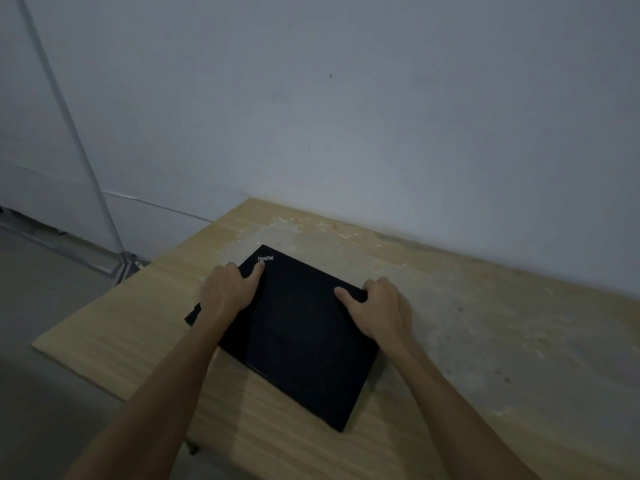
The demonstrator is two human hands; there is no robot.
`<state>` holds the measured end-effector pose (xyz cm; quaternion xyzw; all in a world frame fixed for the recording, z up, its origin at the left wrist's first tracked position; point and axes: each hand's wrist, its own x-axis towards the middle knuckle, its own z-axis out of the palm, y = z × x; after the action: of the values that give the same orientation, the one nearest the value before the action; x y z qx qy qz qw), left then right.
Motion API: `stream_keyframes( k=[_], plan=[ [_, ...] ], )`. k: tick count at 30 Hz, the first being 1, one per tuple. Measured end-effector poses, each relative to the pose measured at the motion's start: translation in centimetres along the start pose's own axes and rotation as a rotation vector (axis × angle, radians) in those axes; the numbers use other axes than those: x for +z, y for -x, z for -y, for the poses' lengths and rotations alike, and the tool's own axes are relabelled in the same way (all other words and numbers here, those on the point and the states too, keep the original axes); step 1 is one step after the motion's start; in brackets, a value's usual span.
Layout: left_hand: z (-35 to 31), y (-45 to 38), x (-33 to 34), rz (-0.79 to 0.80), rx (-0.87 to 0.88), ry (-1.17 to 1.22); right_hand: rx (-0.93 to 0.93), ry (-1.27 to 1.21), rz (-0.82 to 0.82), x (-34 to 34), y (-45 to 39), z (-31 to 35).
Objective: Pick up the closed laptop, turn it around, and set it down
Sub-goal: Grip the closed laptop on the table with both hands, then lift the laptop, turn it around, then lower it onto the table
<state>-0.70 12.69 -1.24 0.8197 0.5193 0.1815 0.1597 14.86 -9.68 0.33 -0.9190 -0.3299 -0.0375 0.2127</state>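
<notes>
Against the grey wall (pixel 381 116) stood a worn table (pixel 485 341). I saw the left hand (pixel 227 289) and right hand (pixel 375 310) each clamped on an opposite edge of the closed laptop (pixel 298 341), thumbs on top.

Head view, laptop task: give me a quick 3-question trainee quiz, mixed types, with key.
1. True or false: the laptop is open.
2. Multiple choice: where is the left hand? A) flat on the table, away from the laptop B) gripping the laptop's left edge, thumb on the lid near the ThinkPad logo C) raised against the wall
3. Short answer: what is the right hand doing?

Key
1. False, the lid is closed.
2. B
3. Gripping the laptop's right edge, thumb on top of the lid.
</notes>
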Motion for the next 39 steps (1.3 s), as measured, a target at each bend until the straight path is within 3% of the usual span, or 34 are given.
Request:
stream_keyframes(
  k=[6, 10, 14, 22, 29, 33, 37, 39],
  plan=[
    [-1.7, -0.2, -2.7, -0.053, 0.039, 0.046, -0.051, -0.004, 0.114, -2.4, -1.3, 1.0],
    [-5.0, 0.1, -5.0, -0.087, 0.123, 0.008, -0.092, -0.143, 0.237, -4.0, -1.5, 2.4],
    [-9.3, 1.3, -6.8, -0.101, 0.234, 0.002, -0.053, -0.38, 0.257, -6.0, -2.6, 3.2],
    [-17.4, 3.6, -8.9, -0.199, 0.465, 0.071, 0.076, -0.799, 0.112, -11.5, -3.5, 0.7],
    [-20.8, 5.1, -10.8, -0.274, 0.502, 0.298, 0.133, -0.913, -0.083, -14.8, -2.9, -2.2],
    [-19.8, 5.8, -10.1, -0.51, 0.583, 0.388, 0.183, -0.935, -0.204, -16.3, -2.4, -4.4],
    [-18.9, 6.7, -9.7, -0.341, 0.544, 0.514, 0.238, -1.015, -0.315, -17.4, -2.0, -5.4],
    [-19.0, 7.6, -9.3, -0.176, 0.495, 0.636, 0.269, -1.064, -0.371, -17.7, -1.8, -5.6]
  ],
)
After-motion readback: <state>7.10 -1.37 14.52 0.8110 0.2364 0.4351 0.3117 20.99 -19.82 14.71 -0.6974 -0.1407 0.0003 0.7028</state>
